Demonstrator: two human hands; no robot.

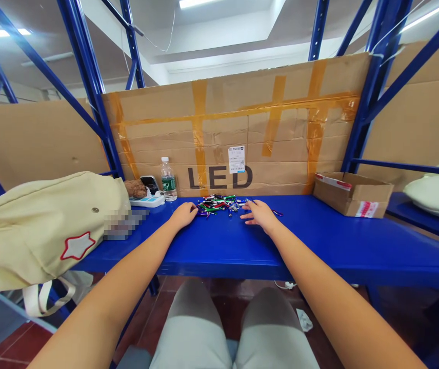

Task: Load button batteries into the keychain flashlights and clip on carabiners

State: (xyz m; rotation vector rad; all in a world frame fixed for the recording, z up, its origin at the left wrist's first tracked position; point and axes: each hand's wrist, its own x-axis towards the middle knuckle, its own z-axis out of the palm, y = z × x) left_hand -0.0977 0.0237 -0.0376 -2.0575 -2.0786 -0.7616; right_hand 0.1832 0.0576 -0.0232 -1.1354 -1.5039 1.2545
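A loose heap of slim, shiny pieces [219, 205] in red, green, purple, blue and silver lies on the blue tabletop [219, 241]; they are too small to name for sure. At the heap's left edge is my left hand [183, 215], its fingers curled in and close together. Whatever it may hold is hidden. My right hand [258, 215] hovers or rests at the right side, fingers spread apart, nothing visible in them. One purple piece [277, 212] lies apart, just right of that hand.
On the left sit a cream bag [50, 220] with a star patch, a white power strip [148, 200], a phone [150, 183] and a water bottle [168, 180]. An open cardboard box [352, 195] stands at the right. A taped cardboard panel [223, 138] closes off the back.
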